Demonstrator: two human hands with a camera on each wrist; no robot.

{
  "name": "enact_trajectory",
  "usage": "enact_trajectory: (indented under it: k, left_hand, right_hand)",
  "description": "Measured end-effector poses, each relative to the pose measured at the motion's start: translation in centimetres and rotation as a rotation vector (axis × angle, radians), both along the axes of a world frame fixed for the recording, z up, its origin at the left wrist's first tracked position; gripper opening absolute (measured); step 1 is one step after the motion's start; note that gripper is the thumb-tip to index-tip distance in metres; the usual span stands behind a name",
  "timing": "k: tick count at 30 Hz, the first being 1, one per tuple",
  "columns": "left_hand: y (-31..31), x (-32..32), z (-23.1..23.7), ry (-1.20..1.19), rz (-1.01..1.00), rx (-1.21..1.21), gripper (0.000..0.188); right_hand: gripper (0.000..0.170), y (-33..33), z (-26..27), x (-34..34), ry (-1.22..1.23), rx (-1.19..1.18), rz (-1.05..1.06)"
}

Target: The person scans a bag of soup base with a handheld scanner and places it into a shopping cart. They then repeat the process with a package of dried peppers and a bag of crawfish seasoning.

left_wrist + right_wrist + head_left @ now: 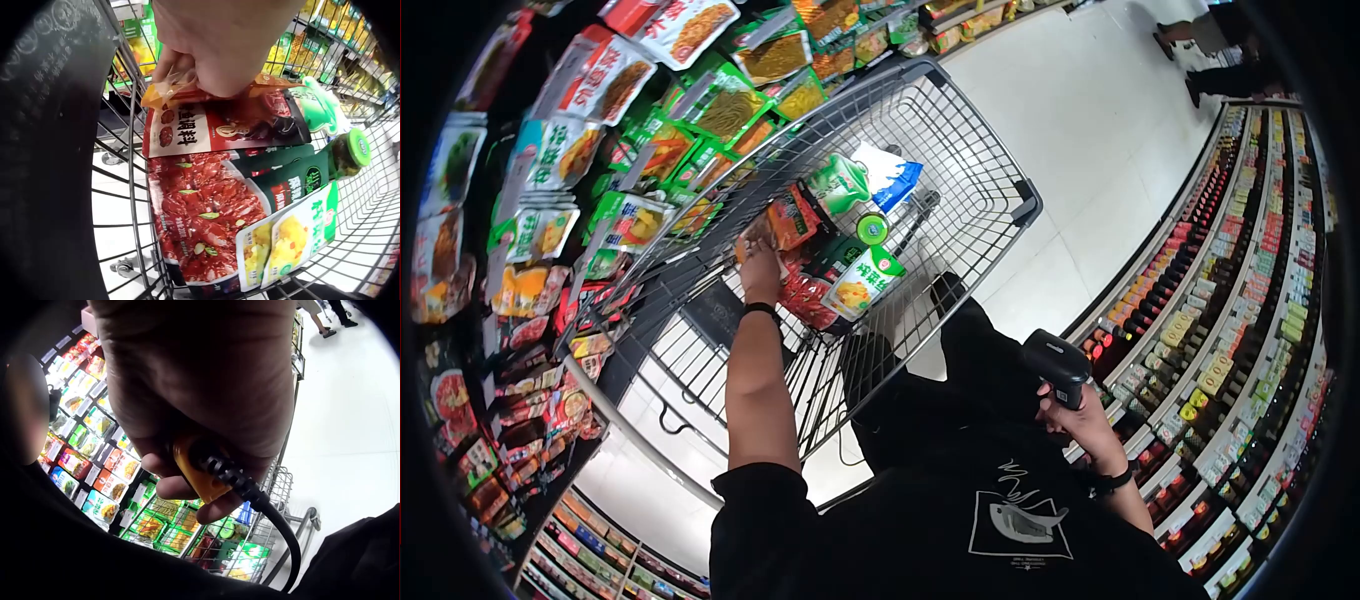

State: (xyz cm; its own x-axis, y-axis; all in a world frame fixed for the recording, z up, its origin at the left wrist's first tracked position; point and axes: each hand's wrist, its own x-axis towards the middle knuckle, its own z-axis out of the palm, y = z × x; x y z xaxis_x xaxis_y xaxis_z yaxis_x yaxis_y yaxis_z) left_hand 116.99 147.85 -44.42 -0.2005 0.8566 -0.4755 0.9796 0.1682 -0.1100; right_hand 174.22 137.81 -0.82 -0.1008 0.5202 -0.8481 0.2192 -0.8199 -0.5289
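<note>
Inside the wire shopping cart (pixel 1027 203), my left hand (pixel 760 270) pinches the top edge of an orange plastic packet (pixel 159 95). My curled fingers cover part of it. Just below lies a dark red seasoning packet (pixel 187 131), then a packet printed with red meat (pixel 194 215). White-and-green packets (pixel 866 284) and a green-lidded jar (pixel 872 229) are beside them. My right hand (pixel 1085 412) grips a black handheld barcode scanner (pixel 1055 358) outside the cart. In the right wrist view its yellow handle end (pixel 192 472) and black cable (pixel 284 528) come out of my palm.
Shelves of hanging food packets (pixel 725 105) run close along the cart's left side. Shelves of bottles and jars (pixel 1200 330) line the right. A blue-and-white bag (pixel 890 178) and a green pouch (pixel 837 185) lie farther forward in the cart. People's legs (pixel 1230 80) show down the aisle.
</note>
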Motion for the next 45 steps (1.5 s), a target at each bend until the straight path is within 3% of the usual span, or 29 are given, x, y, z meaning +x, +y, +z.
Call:
enact_trajectory:
  k: [3, 5, 8, 12, 15, 16, 17, 19, 22, 25, 33, 39, 41, 45]
  left_hand:
    - [-0.3, 1.8, 2.9, 0.029, 0.05, 0.032, 0.042]
    - [-0.2, 2.4, 5.6, -0.107, 0.121, -0.031, 0.031]
    - [-0.5, 5.2, 13.5, -0.244, 0.385, 0.04, 0.032]
    - [-2.0, 5.6, 18.8, -0.272, 0.529, -0.017, 0.038]
    - [-4.5, 5.1, 21.7, -0.415, 0.708, 0.139, 0.045]
    - [-6.1, 2.9, 18.0, -0.407, 0.499, 0.138, 0.049]
    - [-7.1, 2.8, 18.7, -0.506, 0.655, 0.232, 0.048]
    - [-7.7, 5.4, 28.1, -1.004, 1.018, 0.311, 0.03]
    - [-10.0, 7.4, 36.3, -1.39, 1.248, 0.298, 0.029]
    - [-11.5, 10.9, 43.4, -1.636, 1.335, 0.436, 0.033]
    - [-21.4, 12.5, 43.5, -1.976, 1.39, 0.705, 0.028]
    - [-23.3, 17.9, 48.8, -1.685, 1.649, 0.91, 0.01]
    - [-26.4, 17.6, 45.6, -1.763, 1.508, 0.785, 0.006]
    - [-26.1, 19.8, 46.9, -1.858, 1.344, 0.66, 0.011]
  right_hand:
    - [0.017, 1.1, -0.3, -0.4, 0.085, 0.054, 0.021]
    - [0.017, 1.9, -0.4, -0.7, 0.122, 0.065, 0.058]
    - [0.017, 4.0, 0.3, -2.3, 0.137, 0.052, 0.149]
    - [0.017, 6.2, 1.3, -3.4, 0.239, 0.069, 0.253]
    - [0.016, 7.9, 3.4, -4.5, 0.265, 0.151, 0.297]
    - [0.014, 8.3, 3.7, -4.5, 0.314, 0.176, 0.29]
    - [0.014, 8.8, 4.0, -4.7, 0.328, 0.196, 0.298]
    - [0.014, 9.9, 4.8, -5.0, 0.352, 0.235, 0.315]
    - [0.016, 11.0, 5.2, -5.7, 0.399, 0.272, 0.254]
    - [0.017, 11.9, 5.5, -7.1, 0.445, 0.278, 0.185]
    - [0.011, 14.0, 4.8, -8.4, 0.477, 0.3, 0.267]
    - [0.012, 13.8, 5.0, -8.8, 0.438, 0.269, 0.408]
    - [0.014, 13.7, 4.8, -9.5, 0.438, 0.266, 0.482]
    - [0.017, 12.4, 5.6, -12.2, 0.463, 0.297, 0.58]
